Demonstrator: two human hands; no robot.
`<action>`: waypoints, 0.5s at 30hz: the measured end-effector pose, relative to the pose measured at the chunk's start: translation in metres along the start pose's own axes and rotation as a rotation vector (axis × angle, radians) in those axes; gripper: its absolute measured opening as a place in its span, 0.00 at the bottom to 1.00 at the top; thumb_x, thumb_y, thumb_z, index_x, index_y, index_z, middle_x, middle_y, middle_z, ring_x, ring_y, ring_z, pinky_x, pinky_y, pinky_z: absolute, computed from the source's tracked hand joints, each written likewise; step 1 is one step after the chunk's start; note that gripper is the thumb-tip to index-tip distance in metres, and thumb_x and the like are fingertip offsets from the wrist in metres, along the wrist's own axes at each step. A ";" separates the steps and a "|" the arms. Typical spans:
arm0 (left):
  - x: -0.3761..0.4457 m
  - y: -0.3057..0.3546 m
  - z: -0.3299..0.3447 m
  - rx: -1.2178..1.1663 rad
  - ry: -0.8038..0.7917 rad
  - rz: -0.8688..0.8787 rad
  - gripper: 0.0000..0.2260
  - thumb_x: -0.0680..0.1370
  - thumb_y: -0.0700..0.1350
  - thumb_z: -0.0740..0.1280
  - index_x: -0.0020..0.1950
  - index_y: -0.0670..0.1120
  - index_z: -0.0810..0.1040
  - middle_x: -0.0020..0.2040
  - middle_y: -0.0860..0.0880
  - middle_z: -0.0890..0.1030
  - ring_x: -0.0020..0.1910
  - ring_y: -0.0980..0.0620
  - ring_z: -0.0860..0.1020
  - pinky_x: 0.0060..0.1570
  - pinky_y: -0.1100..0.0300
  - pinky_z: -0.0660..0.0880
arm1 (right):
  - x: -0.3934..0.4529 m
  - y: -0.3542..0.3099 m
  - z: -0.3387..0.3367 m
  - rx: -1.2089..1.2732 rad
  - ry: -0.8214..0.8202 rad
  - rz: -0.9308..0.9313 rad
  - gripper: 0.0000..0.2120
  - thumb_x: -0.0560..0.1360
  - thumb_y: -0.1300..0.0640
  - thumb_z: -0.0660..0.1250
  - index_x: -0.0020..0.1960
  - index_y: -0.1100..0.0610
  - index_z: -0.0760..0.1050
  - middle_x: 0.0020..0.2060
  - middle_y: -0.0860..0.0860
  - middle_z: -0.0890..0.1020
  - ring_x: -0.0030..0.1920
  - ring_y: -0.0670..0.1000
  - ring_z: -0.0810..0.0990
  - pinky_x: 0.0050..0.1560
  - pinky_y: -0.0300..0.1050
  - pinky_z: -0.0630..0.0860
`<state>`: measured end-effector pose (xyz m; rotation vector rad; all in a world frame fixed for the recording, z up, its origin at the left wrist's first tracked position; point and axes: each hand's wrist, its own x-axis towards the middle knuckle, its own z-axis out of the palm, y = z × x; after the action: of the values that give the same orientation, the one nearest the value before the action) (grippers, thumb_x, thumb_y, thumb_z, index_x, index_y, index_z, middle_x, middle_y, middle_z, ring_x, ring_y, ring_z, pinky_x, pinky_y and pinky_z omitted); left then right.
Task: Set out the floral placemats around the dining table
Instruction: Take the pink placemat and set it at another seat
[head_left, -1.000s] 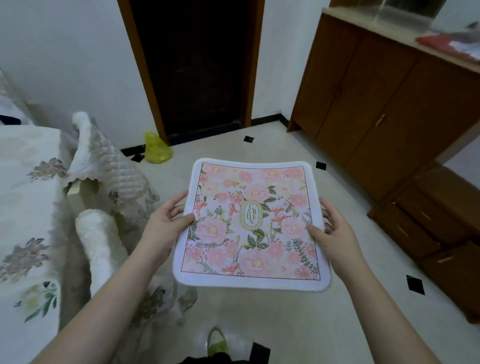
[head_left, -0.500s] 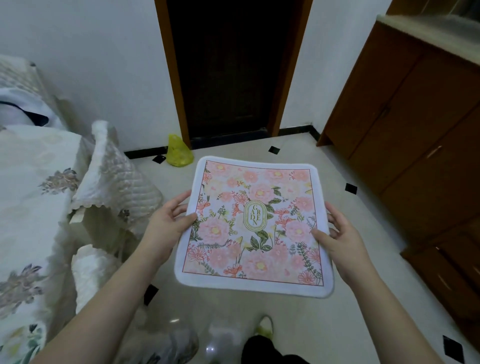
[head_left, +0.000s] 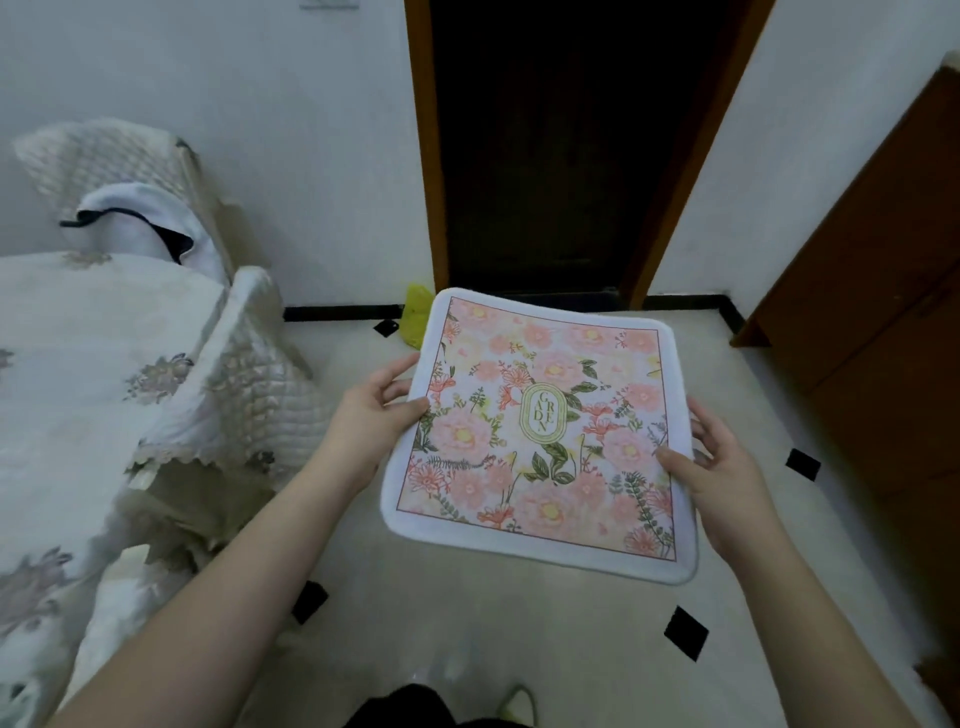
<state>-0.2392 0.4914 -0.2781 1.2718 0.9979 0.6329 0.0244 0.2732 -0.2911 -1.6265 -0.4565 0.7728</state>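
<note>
Placemat (head_left: 540, 436) hangs over the floor, pinched at its left edge by our left hand (head_left: 371, 421) and right edge by our right hand (head_left: 727, 478); its limp far corners could sag and fold.

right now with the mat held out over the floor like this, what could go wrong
The floral placemat is held only at its side edges, the left hand and right hand each pinching with a thumb on top. Its near right corner already droops, so it might sag or slip to the floor. It also hides the floor ahead, and the quilted chair cover juts out at the left, so a stumble or snag seems possible.
</note>
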 end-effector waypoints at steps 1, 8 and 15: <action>0.004 0.001 -0.003 -0.004 0.019 -0.001 0.24 0.77 0.33 0.68 0.68 0.55 0.75 0.53 0.46 0.85 0.47 0.43 0.85 0.46 0.44 0.82 | 0.011 -0.003 0.004 -0.002 -0.021 -0.004 0.28 0.77 0.68 0.67 0.66 0.40 0.71 0.56 0.45 0.79 0.50 0.51 0.84 0.42 0.56 0.84; 0.040 0.003 -0.040 -0.065 0.164 -0.029 0.24 0.77 0.32 0.68 0.69 0.53 0.74 0.53 0.44 0.85 0.46 0.42 0.85 0.41 0.48 0.83 | 0.083 -0.014 0.057 -0.011 -0.181 -0.015 0.29 0.77 0.68 0.67 0.70 0.43 0.70 0.58 0.47 0.80 0.54 0.54 0.83 0.46 0.60 0.83; 0.093 0.004 -0.098 -0.121 0.275 -0.018 0.24 0.77 0.32 0.67 0.69 0.51 0.75 0.53 0.45 0.85 0.46 0.40 0.85 0.44 0.45 0.83 | 0.152 -0.038 0.140 -0.075 -0.293 -0.044 0.26 0.76 0.68 0.67 0.67 0.43 0.72 0.56 0.47 0.80 0.50 0.51 0.84 0.43 0.55 0.84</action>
<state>-0.2818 0.6178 -0.2971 1.0868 1.1763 0.8573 0.0373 0.4828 -0.2978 -1.5718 -0.7347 0.9751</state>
